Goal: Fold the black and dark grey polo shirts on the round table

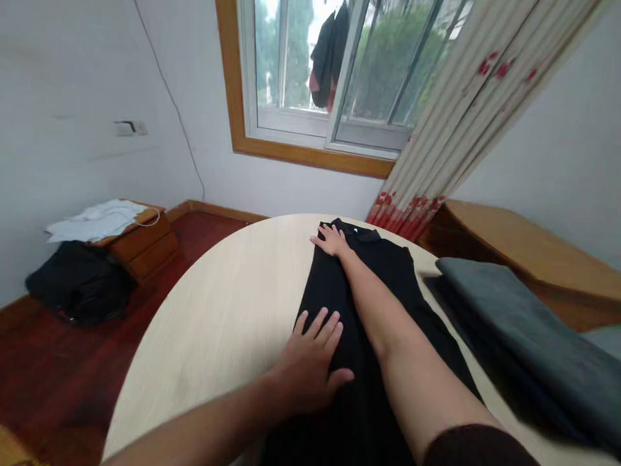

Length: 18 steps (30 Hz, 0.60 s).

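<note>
Left hand and right hand, grips splayed and empty, rest on a black garment, laid out, not doubled, beside folded cloth.

You can't read any txt here; the wht collar label on your blk garment is too sm.

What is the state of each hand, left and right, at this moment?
Left hand: open, palm down on the black collared fabric garment, holding nothing.
Right hand: open, palm down on the same garment, near its collar.
</note>
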### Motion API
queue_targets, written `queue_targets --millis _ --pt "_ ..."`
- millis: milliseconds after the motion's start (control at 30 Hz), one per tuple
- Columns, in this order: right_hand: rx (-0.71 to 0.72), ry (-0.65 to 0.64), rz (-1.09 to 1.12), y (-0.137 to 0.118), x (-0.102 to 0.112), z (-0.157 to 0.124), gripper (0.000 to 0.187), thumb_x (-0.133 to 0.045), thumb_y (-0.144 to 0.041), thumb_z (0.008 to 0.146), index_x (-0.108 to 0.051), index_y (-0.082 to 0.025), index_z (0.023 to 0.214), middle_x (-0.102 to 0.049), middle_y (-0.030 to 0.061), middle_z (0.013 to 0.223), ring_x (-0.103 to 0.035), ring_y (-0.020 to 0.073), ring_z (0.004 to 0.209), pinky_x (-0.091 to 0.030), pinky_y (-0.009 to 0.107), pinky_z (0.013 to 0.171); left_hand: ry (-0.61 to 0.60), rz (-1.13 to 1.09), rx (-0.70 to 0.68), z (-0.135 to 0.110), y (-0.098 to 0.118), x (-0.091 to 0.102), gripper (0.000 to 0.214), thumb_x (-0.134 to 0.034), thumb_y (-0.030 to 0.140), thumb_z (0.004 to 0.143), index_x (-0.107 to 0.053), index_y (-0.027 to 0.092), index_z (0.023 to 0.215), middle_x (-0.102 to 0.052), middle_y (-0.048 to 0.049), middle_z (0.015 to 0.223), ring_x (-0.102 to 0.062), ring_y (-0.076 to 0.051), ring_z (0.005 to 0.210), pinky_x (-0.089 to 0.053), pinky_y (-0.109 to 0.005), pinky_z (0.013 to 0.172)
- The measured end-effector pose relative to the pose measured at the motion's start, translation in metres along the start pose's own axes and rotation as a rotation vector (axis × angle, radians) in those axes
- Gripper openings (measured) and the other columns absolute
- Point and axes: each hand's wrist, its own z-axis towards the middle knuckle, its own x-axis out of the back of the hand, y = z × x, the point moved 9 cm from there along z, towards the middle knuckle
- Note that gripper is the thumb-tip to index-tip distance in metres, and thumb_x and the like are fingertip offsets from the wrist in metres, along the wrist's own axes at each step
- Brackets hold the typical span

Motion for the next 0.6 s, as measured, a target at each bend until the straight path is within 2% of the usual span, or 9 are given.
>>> queue_targets --millis 100,200,300,400,500,600 --pt "-0.031 0.23 -0.057 -0.011 0.029 -0.016 0.059 -0.025 -0.049 0.101 -0.045 -0.016 0.145 -0.037 0.0089 0.155 -0.023 0.0299 0.146 -0.008 0.051 0.119 0.023 0.027 0.003 -0.001 -0.006 0.0 0.075 -0.021 0.063 0.098 -0.028 0.013 0.154 -0.024 -0.0123 0.161 -0.016 -0.031 0.15 -0.016 -0.056 0.119" --pt "-0.06 0.348 -0.112 -0.03 0.041 -0.046 0.057 -0.022 -0.045 0.101 -0.046 -0.016 0.144 -0.039 0.0106 0.154 -0.023 0.0319 0.145 -0.005 0.054 0.118 0.013 0.045 0.017 -0.001 -0.008 -0.003 0.076 -0.022 0.063 0.097 -0.029 0.012 0.153 -0.024 -0.0139 0.161 -0.017 -0.032 0.149 -0.017 -0.056 0.118" --pt "-0.087 0.214 -0.105 -0.045 0.021 -0.077 0.065 -0.025 -0.053 0.099 -0.035 -0.015 0.151 -0.028 0.0126 0.159 -0.017 0.0368 0.146 -0.008 0.057 0.117 -0.017 0.043 0.035 0.0 -0.008 -0.006 0.077 -0.022 0.064 0.097 -0.03 0.011 0.153 -0.022 -0.0145 0.161 -0.017 -0.033 0.149 -0.017 -0.058 0.118" --pt "-0.117 0.073 -0.057 -0.05 -0.001 -0.096 0.071 -0.022 -0.059 0.098 -0.028 -0.017 0.155 -0.019 0.0112 0.162 -0.012 0.0371 0.148 -0.011 0.057 0.117 -0.024 0.044 0.047 0.001 -0.008 -0.006 0.079 -0.023 0.065 0.096 -0.032 0.011 0.152 -0.023 -0.0147 0.16 -0.017 -0.034 0.149 -0.017 -0.06 0.118" --pt "-0.129 0.049 -0.019 -0.048 -0.006 -0.096 0.073 -0.022 -0.062 0.097 -0.026 -0.019 0.155 -0.015 0.0092 0.163 -0.008 0.0367 0.148 -0.01 0.057 0.117 0.006 0.058 0.05 0.002 -0.009 -0.004 0.079 -0.025 0.067 0.095 -0.033 0.013 0.152 -0.024 -0.0141 0.16 -0.018 -0.035 0.149 -0.016 -0.06 0.117" --pt "-0.13 0.039 -0.006 -0.042 -0.004 -0.081 0.074 -0.024 -0.063 0.096 -0.026 -0.019 0.156 -0.014 0.0083 0.163 -0.007 0.0364 0.149 -0.009 0.058 0.117 0.027 0.068 0.047 0.004 -0.012 -0.005 0.077 -0.024 0.066 0.095 -0.034 0.014 0.152 -0.026 -0.0135 0.16 -0.019 -0.036 0.148 -0.017 -0.061 0.117"
